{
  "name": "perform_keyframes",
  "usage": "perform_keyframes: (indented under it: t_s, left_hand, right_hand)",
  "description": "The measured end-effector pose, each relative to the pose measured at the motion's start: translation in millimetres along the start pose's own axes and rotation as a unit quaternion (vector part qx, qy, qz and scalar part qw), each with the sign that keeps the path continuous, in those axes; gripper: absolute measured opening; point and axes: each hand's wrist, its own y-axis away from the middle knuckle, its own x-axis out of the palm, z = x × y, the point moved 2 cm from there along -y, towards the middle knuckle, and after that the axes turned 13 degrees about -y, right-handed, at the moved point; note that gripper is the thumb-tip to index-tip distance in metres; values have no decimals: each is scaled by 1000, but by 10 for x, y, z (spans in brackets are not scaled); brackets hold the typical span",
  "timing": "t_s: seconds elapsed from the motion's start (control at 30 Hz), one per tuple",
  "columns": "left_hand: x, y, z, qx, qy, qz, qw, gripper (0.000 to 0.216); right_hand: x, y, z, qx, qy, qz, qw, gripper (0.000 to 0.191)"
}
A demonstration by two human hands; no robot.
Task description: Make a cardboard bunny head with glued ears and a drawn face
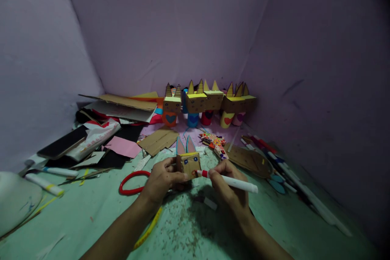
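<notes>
My left hand (163,178) is closed on a small cardboard box head (189,164) with blue eyes and two tall ears, pink inside with blue edges. Between the fingers of my right hand (230,185) is a white marker (239,183) with a red front end. Its tip touches or nearly touches the lower front of the box head, where a small red-brown mark shows. Beside my left wrist lies a red-handled pair of scissors (133,190), its blades mostly hidden behind the hand.
Several finished cardboard animal figures (192,102) stand against the back wall. Cardboard and paper sheets (124,107) are piled at left. Markers (292,178) line the right side, near a cardboard scrap (248,160). A yellow tape measure (148,231) lies near my left forearm, and a white rounded object (15,199) stands far left.
</notes>
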Motion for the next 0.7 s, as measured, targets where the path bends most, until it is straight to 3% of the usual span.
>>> perform_keyframes:
  t_s: [0.33, 0.57, 0.7]
  left_hand:
    - [-2, -25, 30, 7, 5, -3, 1000, 56]
    - [-27, -24, 26, 21, 2, 6, 1000, 53]
    - [-26, -22, 13, 29, 6, 8, 1000, 47]
  right_hand:
    - [-3, -3, -15, 11, -9, -3, 1000, 23]
    - [18, -17, 47, 29, -150, -38, 988, 22]
    - [6, -83, 98, 35, -142, -38, 989, 24]
